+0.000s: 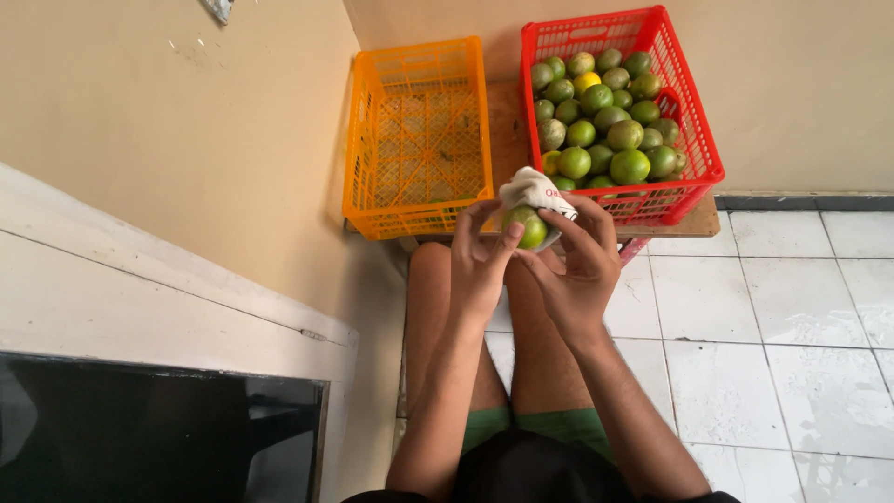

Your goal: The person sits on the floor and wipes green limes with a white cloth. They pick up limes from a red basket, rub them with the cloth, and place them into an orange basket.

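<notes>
Both hands (535, 256) cup a green lime (528, 226) and white cloth (533, 189).

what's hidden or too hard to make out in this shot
- Green lime, head view: its far side is covered by the white cloth and both hands.
- Left hand and right hand: palms face away.
- Orange crate: contents unclear through the mesh.
- Red crate: lower fruit buried under the top layer.

Hidden and cut off

The cloth (533, 189) and fingers (568, 228) cover much of the held lime (530, 226); lower limes (601, 116) lie buried; the bottom edge crops the shorts (549, 427).
</notes>
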